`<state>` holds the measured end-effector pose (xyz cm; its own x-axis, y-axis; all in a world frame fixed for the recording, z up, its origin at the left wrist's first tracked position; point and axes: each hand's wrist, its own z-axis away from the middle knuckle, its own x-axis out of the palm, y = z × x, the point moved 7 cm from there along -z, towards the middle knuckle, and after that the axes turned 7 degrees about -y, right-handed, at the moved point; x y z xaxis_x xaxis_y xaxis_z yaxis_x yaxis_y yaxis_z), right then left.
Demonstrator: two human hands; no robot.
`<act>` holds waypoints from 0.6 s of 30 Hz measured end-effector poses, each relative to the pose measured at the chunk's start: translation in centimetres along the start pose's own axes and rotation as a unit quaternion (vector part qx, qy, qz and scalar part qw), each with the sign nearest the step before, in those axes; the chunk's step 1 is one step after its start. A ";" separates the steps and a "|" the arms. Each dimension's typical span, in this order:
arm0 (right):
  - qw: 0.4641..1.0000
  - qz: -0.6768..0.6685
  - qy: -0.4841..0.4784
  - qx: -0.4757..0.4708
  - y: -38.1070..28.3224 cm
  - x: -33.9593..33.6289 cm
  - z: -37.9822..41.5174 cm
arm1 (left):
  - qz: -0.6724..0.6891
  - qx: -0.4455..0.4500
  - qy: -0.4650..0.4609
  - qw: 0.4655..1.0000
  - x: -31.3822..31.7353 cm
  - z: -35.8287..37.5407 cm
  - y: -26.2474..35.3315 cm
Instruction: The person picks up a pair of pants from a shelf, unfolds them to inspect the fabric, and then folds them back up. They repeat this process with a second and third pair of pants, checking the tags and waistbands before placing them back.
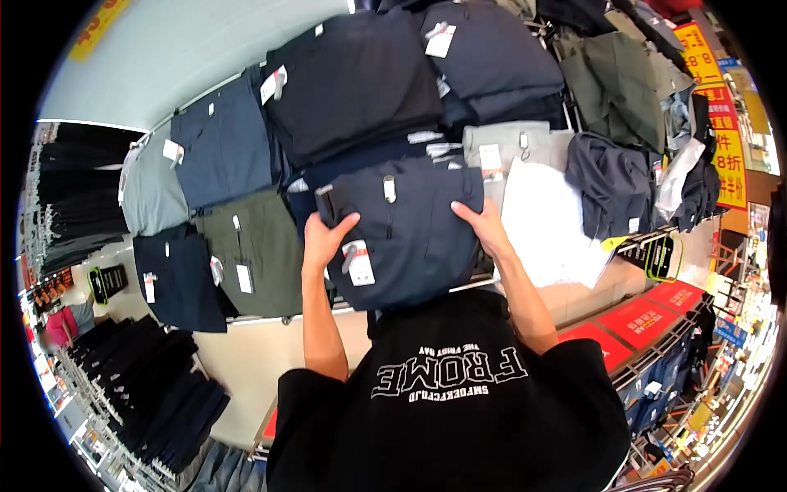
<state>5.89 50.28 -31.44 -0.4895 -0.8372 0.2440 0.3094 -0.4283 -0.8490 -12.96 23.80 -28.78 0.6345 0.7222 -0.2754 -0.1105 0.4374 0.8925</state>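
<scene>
Folded dark navy trousers (pixel 418 238) lie in front of my chest at the front of the shelf, with a white and red tag (pixel 358 264) on their left part. My left hand (pixel 328 238) grips their left edge, thumb on top and fingers hidden beneath. On the right edge, my right hand (pixel 479 223) holds the same trousers, its thumb on the cloth and its other fingers out of sight. Just behind are stacks of black trousers (pixel 352 90) and navy trousers (pixel 492 57). White folded clothing (pixel 545 225) lies to the right.
Olive trousers (pixel 254 250) and dark trousers (pixel 176 283) hang over the shelf front at left. A dark crumpled garment (pixel 611 184) is at right. Red signs (pixel 643 320) run along a lower rack. Dark clothes (pixel 139 385) hang at lower left.
</scene>
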 end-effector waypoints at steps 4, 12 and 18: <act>0.999 0.012 -0.017 -0.025 -1.4 0.5 0.4 | -0.021 -0.020 0.037 0.999 0.0 0.2 -0.4; 0.997 -0.049 -0.054 -0.001 0.2 0.5 -0.3 | -0.024 -0.045 0.106 0.993 0.4 1.3 2.2; 0.996 -0.075 -0.048 0.016 0.8 0.3 -1.1 | 0.004 -0.060 0.116 0.991 0.2 1.0 1.0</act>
<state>5.13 50.07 -32.58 -0.4524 -0.7907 0.4125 0.2645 -0.5607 -0.7847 -12.19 23.87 -27.56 0.4421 0.8238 -0.3549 -0.2138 0.4811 0.8502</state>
